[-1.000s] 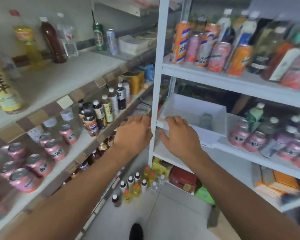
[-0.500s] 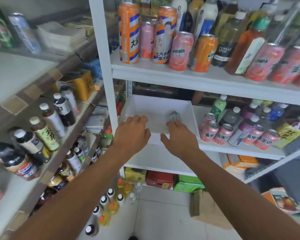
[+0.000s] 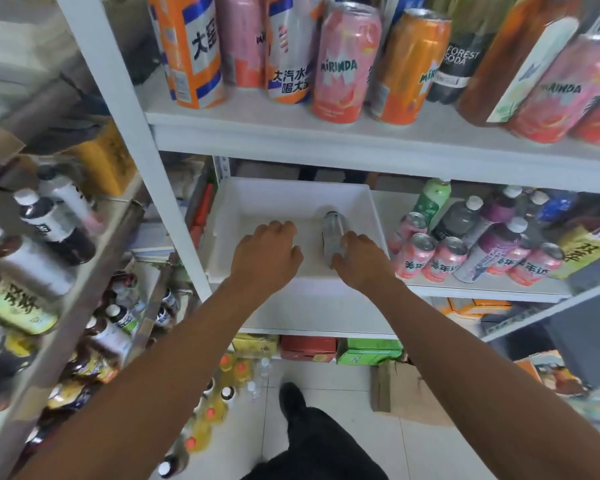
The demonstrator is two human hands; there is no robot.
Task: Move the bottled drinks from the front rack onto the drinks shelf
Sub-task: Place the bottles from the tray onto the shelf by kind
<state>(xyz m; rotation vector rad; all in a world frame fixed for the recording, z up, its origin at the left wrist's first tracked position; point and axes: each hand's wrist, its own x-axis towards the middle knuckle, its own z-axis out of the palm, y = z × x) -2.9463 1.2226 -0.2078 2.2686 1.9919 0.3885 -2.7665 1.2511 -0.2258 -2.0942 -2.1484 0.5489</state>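
both hands in white tray; right hand touching clear bottle

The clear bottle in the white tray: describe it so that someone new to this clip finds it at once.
On the white rack's middle shelf sits a shallow white tray, left of the pink cans. The clear bottle is the only item in that tray, at its right side, by the right hand. Unlike its neighbours, it is see-through and seems unlabelled.

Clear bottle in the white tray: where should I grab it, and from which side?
Grip the clear bottle round its body, coming from the near side where the right hand already is. It appears to lie on its side in the white tray, cap end pointing away, so the near body is the most reachable part.
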